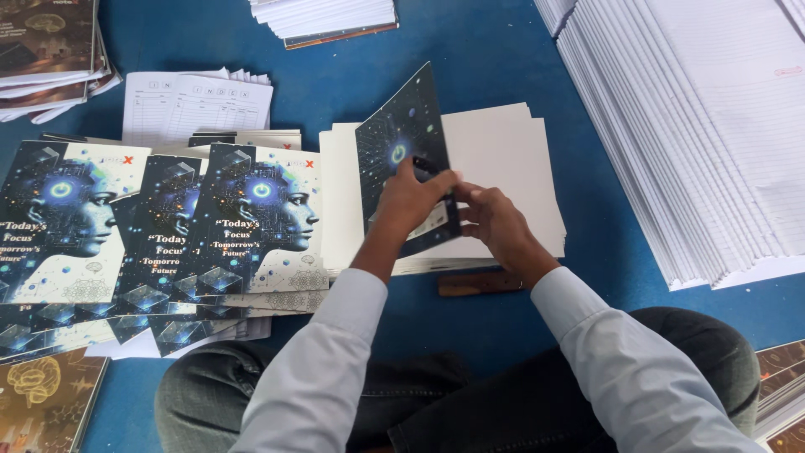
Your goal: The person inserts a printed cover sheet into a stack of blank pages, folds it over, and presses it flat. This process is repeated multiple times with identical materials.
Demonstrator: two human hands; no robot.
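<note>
Hands are both on one dark printed cover sheet (402,143), which stands half lifted and tilted over a pile of blank white sheets (503,159) on the blue floor (470,50); I'll use that pile as the reference. The left hand (411,200) is closed over the cover's lower right edge, fingers curled round it, thumb on the printed face. The right hand (495,222) sits just beside it, fingers bent and pinching the same lower edge, resting on the pile. Left of the pile, touching it, is a fanned row of finished covers (168,226) with a face design on them. Behind that row lie white printed form pages (197,105). Right of the pile, well apart, is a big slanted stack of ruled paper (696,134). Just in front of the pile, near the person's knees, a small brown wooden block (478,283) lies flat. Beyond the pile, at the top edge, another paper stack (327,17).
</note>
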